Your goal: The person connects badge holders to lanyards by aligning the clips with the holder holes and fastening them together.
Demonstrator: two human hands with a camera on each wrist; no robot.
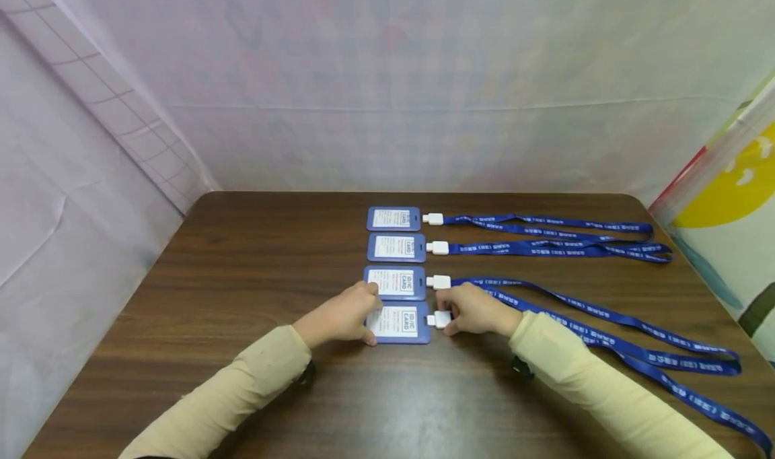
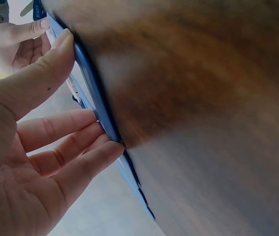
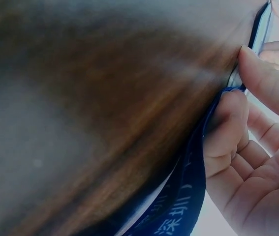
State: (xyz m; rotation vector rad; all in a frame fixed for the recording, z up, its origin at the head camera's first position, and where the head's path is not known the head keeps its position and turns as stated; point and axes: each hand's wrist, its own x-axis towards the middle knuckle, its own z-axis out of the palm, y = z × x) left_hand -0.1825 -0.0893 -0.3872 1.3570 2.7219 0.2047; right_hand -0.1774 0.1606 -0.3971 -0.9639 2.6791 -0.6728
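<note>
Nearest the person lies a blue card holder with a white "ID/IC CARD" insert. My left hand grips it at its left end, thumb on the near edge and fingers toward the far edge. In the left wrist view, the fingertips press against the holder's blue rim. My right hand pinches the white clip of the nearest lanyard, just right of that holder. The right wrist view shows the blue strap running down beside the curled fingers.
Three more card holders, including the farthest one, line up behind on the brown wooden table. Each has a white clip and a blue lanyard stretching right. The nearest strap passes beyond the right forearm. A pale curtain hangs behind.
</note>
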